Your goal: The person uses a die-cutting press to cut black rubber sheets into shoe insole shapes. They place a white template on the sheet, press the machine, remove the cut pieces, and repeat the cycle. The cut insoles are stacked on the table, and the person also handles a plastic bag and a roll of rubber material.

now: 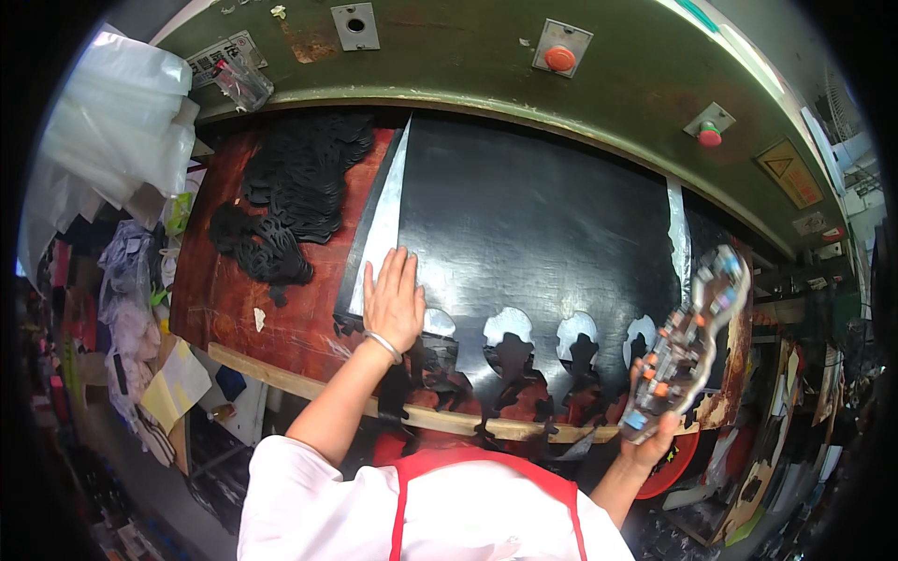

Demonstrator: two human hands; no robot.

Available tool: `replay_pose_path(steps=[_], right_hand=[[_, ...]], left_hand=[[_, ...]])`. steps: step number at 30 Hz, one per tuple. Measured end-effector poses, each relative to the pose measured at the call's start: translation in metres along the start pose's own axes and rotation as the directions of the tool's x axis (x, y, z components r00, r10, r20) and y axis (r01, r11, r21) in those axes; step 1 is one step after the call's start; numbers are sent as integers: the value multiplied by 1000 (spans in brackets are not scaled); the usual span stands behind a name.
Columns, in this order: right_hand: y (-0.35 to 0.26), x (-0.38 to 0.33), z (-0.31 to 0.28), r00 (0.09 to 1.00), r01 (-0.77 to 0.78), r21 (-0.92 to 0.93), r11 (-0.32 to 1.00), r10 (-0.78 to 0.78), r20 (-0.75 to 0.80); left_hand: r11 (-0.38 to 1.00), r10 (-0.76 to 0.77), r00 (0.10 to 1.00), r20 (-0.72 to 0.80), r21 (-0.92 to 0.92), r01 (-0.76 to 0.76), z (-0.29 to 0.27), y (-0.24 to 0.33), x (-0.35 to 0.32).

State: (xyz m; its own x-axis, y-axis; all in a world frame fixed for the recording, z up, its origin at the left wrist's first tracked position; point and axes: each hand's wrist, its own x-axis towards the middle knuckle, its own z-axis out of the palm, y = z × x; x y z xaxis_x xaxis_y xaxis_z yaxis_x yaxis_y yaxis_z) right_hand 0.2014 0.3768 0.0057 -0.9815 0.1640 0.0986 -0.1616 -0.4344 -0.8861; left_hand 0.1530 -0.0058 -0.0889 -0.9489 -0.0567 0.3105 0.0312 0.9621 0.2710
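My left hand (396,304) lies flat, fingers spread, on the left near part of a smooth black sheet (533,215). A metal bracelet circles that wrist. In my right hand (650,447) is a long, sole-shaped cutting die (678,351) with a wavy metal edge and orange and blue pieces inside. My fingers grip its lower end, and it is tilted up over the sheet's right near corner, slightly blurred. Rounded cut-outs run along the sheet's near edge, with ragged black scraps (513,360) hanging there. A pale strip (385,220) shows beside the sheet's left edge.
Black cut pieces (304,178) are heaped on the red board (201,290) at left. A green machine beam (449,56) with red buttons (559,60) spans the far side. A wooden strip (281,376) edges the table. A red tub (675,467) stands below at right; plastic bags (126,112) hang left.
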Motion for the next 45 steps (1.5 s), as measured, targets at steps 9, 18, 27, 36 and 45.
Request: replay_pose_path(steps=[9, 18, 27, 36, 45], right_hand=[[138, 82, 179, 954, 101, -767, 633, 158, 256], [175, 89, 192, 877, 465, -801, 378, -73, 475], [102, 220, 111, 980, 103, -779, 619, -195, -25], [59, 373, 71, 758, 163, -984, 77, -647, 75], [66, 339, 15, 794, 154, -987, 54, -600, 92]], left_hand=[[983, -58, 998, -1, -173, 57, -2, 0, 5], [979, -100, 994, 42, -172, 106, -5, 1, 28], [707, -257, 966, -19, -685, 174, 2, -39, 80], [933, -335, 918, 212, -65, 355, 9, -19, 95], [904, -404, 914, -35, -165, 394, 43, -37, 128]])
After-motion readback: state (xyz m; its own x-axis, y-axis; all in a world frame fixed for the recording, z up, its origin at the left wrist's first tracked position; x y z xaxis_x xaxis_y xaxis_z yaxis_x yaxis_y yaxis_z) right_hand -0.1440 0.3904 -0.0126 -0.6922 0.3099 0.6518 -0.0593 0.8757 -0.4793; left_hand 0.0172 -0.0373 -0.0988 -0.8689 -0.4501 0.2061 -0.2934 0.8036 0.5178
